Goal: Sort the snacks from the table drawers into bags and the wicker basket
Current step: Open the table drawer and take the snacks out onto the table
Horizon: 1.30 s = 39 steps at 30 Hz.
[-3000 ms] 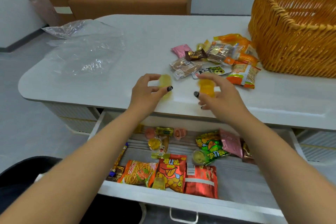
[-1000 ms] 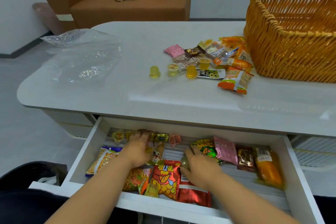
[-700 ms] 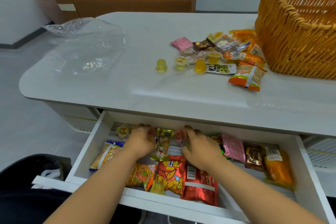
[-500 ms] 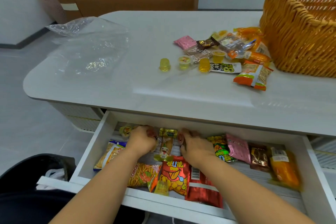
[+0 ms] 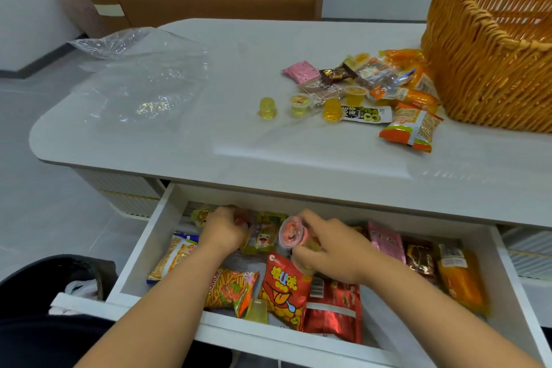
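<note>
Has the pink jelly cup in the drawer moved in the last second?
Yes. The right hand now grips the pink jelly cup tipped up off the drawer floor, near its back wall.

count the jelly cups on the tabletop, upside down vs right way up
Upside down: 2, pale yellow cup and amber cup
Right way up: 2, printed-lid cup and orange-topped cup
Total: 4 clearly seen; a yellow bit at the back of the snack pile may be a fifth.

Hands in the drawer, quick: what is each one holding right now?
Left hand: fingers curled round a small pink jelly cup, mostly hidden.
Right hand: pinches a pink jelly cup by its rim.
</note>
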Each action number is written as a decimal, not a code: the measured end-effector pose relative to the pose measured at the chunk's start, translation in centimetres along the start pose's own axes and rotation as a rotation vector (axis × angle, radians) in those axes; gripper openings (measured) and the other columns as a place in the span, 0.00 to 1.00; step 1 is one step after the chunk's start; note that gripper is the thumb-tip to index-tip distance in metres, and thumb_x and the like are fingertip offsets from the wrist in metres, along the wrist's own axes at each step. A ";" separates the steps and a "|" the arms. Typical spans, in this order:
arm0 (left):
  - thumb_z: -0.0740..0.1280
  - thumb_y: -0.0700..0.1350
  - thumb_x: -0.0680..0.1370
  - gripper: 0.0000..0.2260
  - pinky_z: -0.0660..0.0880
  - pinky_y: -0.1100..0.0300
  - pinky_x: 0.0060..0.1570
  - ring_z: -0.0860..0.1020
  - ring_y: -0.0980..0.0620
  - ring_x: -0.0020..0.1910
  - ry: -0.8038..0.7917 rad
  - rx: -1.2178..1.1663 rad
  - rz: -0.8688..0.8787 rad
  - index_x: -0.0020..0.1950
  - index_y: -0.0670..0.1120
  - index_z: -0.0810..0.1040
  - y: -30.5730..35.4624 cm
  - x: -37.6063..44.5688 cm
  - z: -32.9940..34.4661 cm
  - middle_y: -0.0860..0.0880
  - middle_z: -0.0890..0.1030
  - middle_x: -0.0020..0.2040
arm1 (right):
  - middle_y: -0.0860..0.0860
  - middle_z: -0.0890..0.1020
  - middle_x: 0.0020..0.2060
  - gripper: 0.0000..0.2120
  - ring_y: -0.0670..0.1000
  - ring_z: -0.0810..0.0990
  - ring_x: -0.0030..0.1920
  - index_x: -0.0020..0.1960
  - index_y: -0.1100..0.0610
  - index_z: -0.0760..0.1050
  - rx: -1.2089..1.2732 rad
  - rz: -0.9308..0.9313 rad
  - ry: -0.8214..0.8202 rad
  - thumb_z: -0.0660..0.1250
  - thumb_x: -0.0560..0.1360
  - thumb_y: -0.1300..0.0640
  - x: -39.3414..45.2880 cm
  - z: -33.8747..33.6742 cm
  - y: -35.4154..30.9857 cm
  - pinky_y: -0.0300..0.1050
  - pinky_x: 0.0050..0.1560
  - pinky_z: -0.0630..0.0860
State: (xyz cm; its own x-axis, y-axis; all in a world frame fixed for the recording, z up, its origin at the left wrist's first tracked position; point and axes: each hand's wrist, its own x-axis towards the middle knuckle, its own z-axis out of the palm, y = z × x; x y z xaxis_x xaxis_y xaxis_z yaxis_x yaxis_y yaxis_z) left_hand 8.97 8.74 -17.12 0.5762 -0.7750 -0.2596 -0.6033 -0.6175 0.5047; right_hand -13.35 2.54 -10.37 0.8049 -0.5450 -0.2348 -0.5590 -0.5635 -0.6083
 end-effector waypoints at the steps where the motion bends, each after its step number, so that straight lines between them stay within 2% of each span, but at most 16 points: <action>1: 0.66 0.41 0.77 0.11 0.73 0.60 0.51 0.79 0.43 0.57 0.002 0.005 0.005 0.57 0.44 0.83 -0.1 0.1 0.0 0.42 0.83 0.57 | 0.48 0.82 0.42 0.13 0.48 0.80 0.39 0.57 0.45 0.68 0.121 -0.038 -0.002 0.64 0.74 0.45 -0.6 -1.0 -0.7 0.48 0.37 0.75; 4: 0.66 0.42 0.77 0.11 0.74 0.58 0.52 0.79 0.41 0.58 0.018 -0.006 0.003 0.57 0.44 0.83 -0.2 0.1 -0.1 0.42 0.83 0.57 | 0.48 0.82 0.38 0.09 0.41 0.77 0.30 0.54 0.48 0.73 0.494 -0.076 0.144 0.67 0.75 0.55 -1.2 -4.3 -2.3 0.37 0.30 0.71; 6: 0.66 0.42 0.77 0.11 0.74 0.57 0.52 0.79 0.41 0.57 0.029 -0.011 0.001 0.57 0.44 0.82 -0.1 0.0 0.0 0.42 0.83 0.57 | 0.51 0.82 0.35 0.08 0.47 0.75 0.26 0.54 0.50 0.74 0.642 -0.039 0.335 0.67 0.76 0.58 -0.1 -6.6 -2.7 0.40 0.25 0.71; 8: 0.66 0.42 0.77 0.11 0.74 0.57 0.52 0.78 0.41 0.57 0.035 -0.009 0.011 0.57 0.44 0.82 0.0 -0.1 -0.1 0.42 0.83 0.57 | 0.52 0.80 0.34 0.09 0.50 0.74 0.26 0.55 0.49 0.73 0.574 0.007 0.501 0.66 0.76 0.54 2.1 -8.4 -1.9 0.46 0.25 0.73; 10: 0.66 0.42 0.77 0.11 0.75 0.56 0.52 0.78 0.41 0.57 0.035 -0.011 0.028 0.57 0.44 0.82 0.2 -0.3 -0.2 0.42 0.83 0.56 | 0.53 0.80 0.36 0.13 0.52 0.76 0.32 0.60 0.47 0.71 0.386 0.093 0.587 0.64 0.76 0.48 4.6 -9.3 -0.4 0.53 0.33 0.77; 13: 0.67 0.41 0.76 0.10 0.77 0.54 0.53 0.79 0.42 0.54 0.014 -0.022 0.069 0.56 0.45 0.82 0.4 -0.7 -0.5 0.43 0.83 0.55 | 0.52 0.81 0.46 0.23 0.56 0.79 0.48 0.67 0.47 0.68 0.086 0.261 0.672 0.61 0.76 0.40 7.5 -9.3 1.5 0.50 0.44 0.74; 15: 0.66 0.42 0.77 0.10 0.78 0.53 0.51 0.80 0.44 0.52 -0.012 0.009 0.121 0.55 0.49 0.83 0.9 -1.2 -0.6 0.45 0.84 0.54 | 0.50 0.80 0.55 0.28 0.55 0.78 0.55 0.69 0.47 0.67 -0.006 0.261 0.721 0.65 0.73 0.37 8.6 -9.1 1.9 0.49 0.47 0.74; 18: 0.63 0.44 0.79 0.11 0.78 0.55 0.47 0.81 0.46 0.51 -0.020 0.143 0.247 0.58 0.51 0.82 2.7 -2.7 -0.6 0.47 0.83 0.53 | 0.52 0.77 0.57 0.32 0.53 0.76 0.54 0.70 0.52 0.65 0.061 0.220 0.806 0.72 0.71 0.43 8.9 -9.1 2.2 0.47 0.46 0.72; 20: 0.62 0.45 0.80 0.12 0.77 0.56 0.47 0.80 0.48 0.51 0.019 0.167 0.331 0.59 0.53 0.81 3.9 -3.9 -0.6 0.49 0.82 0.54 | 0.53 0.77 0.55 0.27 0.52 0.76 0.53 0.66 0.55 0.67 0.187 0.200 0.888 0.73 0.72 0.51 8.8 -9.2 2.6 0.44 0.44 0.68; 23: 0.63 0.44 0.79 0.12 0.76 0.57 0.52 0.77 0.53 0.54 0.027 0.066 0.344 0.58 0.55 0.81 4.7 -5.6 -1.1 0.53 0.79 0.55 | 0.54 0.78 0.55 0.18 0.55 0.77 0.55 0.62 0.57 0.68 0.259 0.220 0.924 0.70 0.74 0.60 8.8 -9.4 2.8 0.44 0.47 0.70; 27: 0.69 0.43 0.77 0.12 0.73 0.71 0.52 0.76 0.65 0.52 -0.031 -0.124 0.298 0.58 0.57 0.80 5.3 -8.3 -2.9 0.61 0.78 0.53 | 0.54 0.75 0.57 0.14 0.53 0.74 0.53 0.59 0.58 0.70 0.209 0.233 0.899 0.68 0.75 0.62 8.9 -9.4 2.9 0.43 0.46 0.67; 29: 0.71 0.41 0.76 0.12 0.78 0.66 0.48 0.80 0.64 0.49 -0.059 -0.302 0.244 0.55 0.56 0.81 6.3 -9.8 -4.4 0.59 0.82 0.50 | 0.54 0.73 0.58 0.13 0.50 0.72 0.50 0.58 0.58 0.70 0.215 0.225 0.898 0.68 0.75 0.61 8.7 -9.4 2.9 0.41 0.46 0.66; 31: 0.73 0.41 0.73 0.11 0.80 0.61 0.37 0.83 0.58 0.47 -0.167 -0.604 0.157 0.53 0.53 0.84 7.6 -11.0 -6.4 0.54 0.85 0.49 | 0.54 0.72 0.59 0.13 0.51 0.72 0.51 0.58 0.58 0.71 0.243 0.222 0.900 0.68 0.75 0.60 8.5 -9.4 2.9 0.41 0.47 0.66; 34: 0.77 0.53 0.64 0.18 0.82 0.52 0.41 0.85 0.50 0.48 -0.312 -0.808 0.137 0.52 0.51 0.86 9.8 -11.0 -9.2 0.50 0.86 0.52 | 0.54 0.72 0.59 0.12 0.51 0.72 0.53 0.57 0.57 0.72 0.272 0.229 0.900 0.67 0.75 0.61 8.4 -9.3 2.9 0.41 0.49 0.68; 36: 0.75 0.50 0.66 0.16 0.82 0.53 0.40 0.85 0.47 0.48 -0.244 -0.864 0.128 0.53 0.49 0.85 11.5 -9.4 -10.6 0.47 0.85 0.53 | 0.54 0.71 0.59 0.12 0.52 0.73 0.54 0.57 0.58 0.72 0.274 0.228 0.894 0.66 0.75 0.61 8.3 -9.3 2.7 0.42 0.51 0.68; 39: 0.70 0.41 0.76 0.09 0.82 0.57 0.37 0.83 0.47 0.52 -0.039 -0.869 0.099 0.56 0.46 0.83 14.4 -4.7 -11.4 0.44 0.83 0.55 | 0.54 0.70 0.59 0.12 0.53 0.74 0.53 0.58 0.57 0.71 0.269 0.239 0.882 0.66 0.75 0.61 8.3 -9.4 2.4 0.45 0.51 0.71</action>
State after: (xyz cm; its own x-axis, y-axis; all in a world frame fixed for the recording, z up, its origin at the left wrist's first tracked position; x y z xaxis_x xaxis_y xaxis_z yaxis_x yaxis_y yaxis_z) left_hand 3.90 5.00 0.77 0.5147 -0.8334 -0.2014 -0.0060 -0.2384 0.9711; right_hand -9.88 -9.18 -6.69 0.1733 -0.9611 0.2148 -0.5362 -0.2751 -0.7980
